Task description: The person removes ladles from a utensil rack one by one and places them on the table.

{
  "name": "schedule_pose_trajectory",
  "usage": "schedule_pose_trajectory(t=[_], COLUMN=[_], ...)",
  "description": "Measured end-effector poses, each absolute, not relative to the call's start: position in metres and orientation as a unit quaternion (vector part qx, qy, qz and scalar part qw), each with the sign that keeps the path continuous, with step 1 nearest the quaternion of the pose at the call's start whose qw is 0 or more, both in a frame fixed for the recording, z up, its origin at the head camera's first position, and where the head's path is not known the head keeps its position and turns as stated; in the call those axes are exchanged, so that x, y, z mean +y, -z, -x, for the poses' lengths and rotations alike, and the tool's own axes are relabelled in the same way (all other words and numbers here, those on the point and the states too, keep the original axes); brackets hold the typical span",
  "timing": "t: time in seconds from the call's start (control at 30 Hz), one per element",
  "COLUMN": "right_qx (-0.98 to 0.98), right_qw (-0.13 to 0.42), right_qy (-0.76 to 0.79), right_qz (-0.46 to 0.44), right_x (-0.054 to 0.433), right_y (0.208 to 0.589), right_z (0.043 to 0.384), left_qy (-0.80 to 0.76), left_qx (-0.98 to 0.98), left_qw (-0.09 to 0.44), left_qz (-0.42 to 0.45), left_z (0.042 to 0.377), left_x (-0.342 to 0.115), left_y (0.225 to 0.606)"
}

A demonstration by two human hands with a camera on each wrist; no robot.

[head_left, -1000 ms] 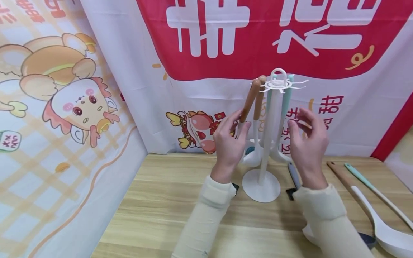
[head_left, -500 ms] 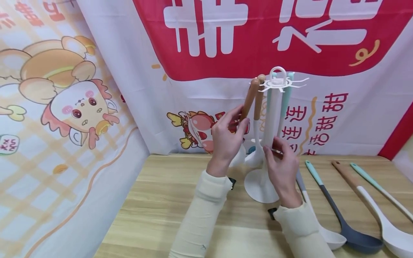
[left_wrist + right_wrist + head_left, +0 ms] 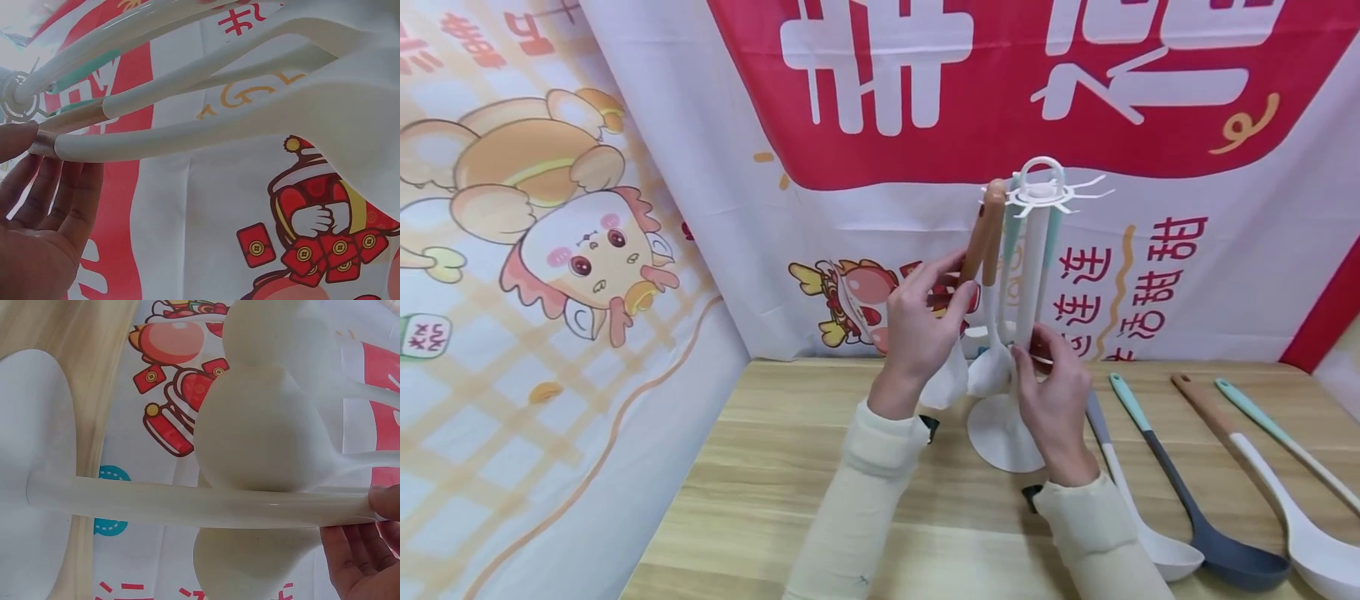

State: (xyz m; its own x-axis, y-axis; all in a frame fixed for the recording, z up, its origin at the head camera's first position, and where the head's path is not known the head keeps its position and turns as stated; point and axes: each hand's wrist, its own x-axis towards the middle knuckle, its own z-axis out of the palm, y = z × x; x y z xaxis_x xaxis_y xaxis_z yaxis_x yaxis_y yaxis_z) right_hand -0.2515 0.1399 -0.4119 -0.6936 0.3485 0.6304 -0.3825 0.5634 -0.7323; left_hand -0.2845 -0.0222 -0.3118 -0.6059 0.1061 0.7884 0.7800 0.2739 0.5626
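Observation:
My left hand [image 3: 921, 321] pinches the brown handle of a white ladle [image 3: 979, 242], thumb on one side and fingers on the other. The handle's top is right at the hook ring of a white utensil stand [image 3: 1033, 275]. A second brown-handled white ladle [image 3: 990, 371] hangs right behind it, and mint-handled utensils [image 3: 1050, 242] hang at the back, partly hidden by the pole. My right hand [image 3: 1056, 392] grips the pole low down, its thumb and fingers [image 3: 350, 559] on opposite sides. White rounded bowls [image 3: 262, 428] hang close beside the pole in the right wrist view.
On the wooden table [image 3: 775, 475] to the right lie a grey-handled white ladle [image 3: 1165, 550], a dark ladle with a mint handle [image 3: 1240, 562], a brown-handled white ladle [image 3: 1326, 554] and a mint-handled utensil [image 3: 1285, 429]. A printed cloth [image 3: 865, 208] hangs behind the stand.
My right hand has come from the air right of the stand down onto its pole. The hung utensils and the stand's top have shifted slightly left. My left hand keeps its pinch on the ladle.

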Motion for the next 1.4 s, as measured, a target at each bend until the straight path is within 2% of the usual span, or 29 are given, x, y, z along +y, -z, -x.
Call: schedule_pose_trajectory(t=[0.27, 0.53, 1.4], right_qx=[-0.788, -0.794, -0.798], right_qw=[0.394, 0.380, 0.365], right_qy=[-0.474, -0.474, -0.480], right_qz=[-0.013, -0.009, -0.004], right_x=[0.140, 0.139, 0.139], right_y=[0.412, 0.412, 0.412], right_z=[0.252, 0.251, 0.250], left_qy=[0.511, 0.506, 0.478], left_qx=[-0.728, -0.742, -0.754], left_qw=[0.315, 0.300, 0.328], left_qz=[0.333, 0.321, 0.310], left_z=[0.278, 0.268, 0.253], left_x=[-0.022, -0.021, -0.030], left_y=[0.292, 0.278, 0.265])
